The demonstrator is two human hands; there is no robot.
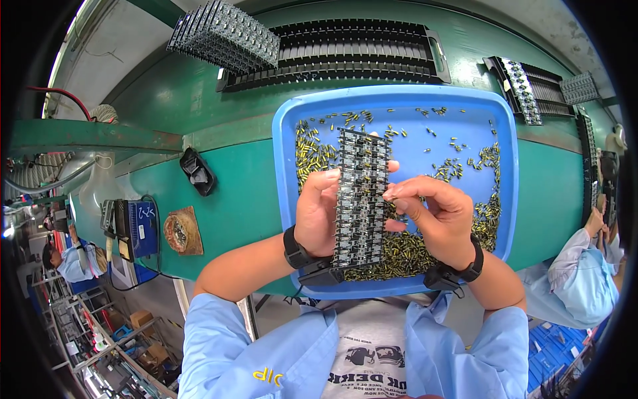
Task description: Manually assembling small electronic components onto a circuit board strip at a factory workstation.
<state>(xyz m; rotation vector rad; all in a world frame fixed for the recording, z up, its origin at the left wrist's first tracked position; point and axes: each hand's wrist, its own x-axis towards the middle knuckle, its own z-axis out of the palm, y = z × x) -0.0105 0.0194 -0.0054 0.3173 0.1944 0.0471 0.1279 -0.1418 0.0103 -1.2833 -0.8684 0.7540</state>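
Note:
A long circuit board panel (362, 199), dense with small silver and black parts, stands tilted over a blue tub (508, 166). My left hand (318, 216) grips it, thumb on the left edge and fingers behind it showing at the right edge. Close to that right edge, my right hand (438, 216) is closed in a pinch on what looks like a small capacitor, mostly covered by the fingertips. Many loose dark capacitors with yellow-green marks (405, 256) lie in the tub, heaped near its front and left. Black bands with small boxes sit on both wrists.
Behind the tub, a black rack (359, 56) carries a stack of board panels (229, 36). Another rack (545, 90) stands far right. Left on the green bench are a black holder (197, 171), a round brown dish (181, 231) and a blue box (141, 226). A co-worker's sleeve (585, 279) shows at right.

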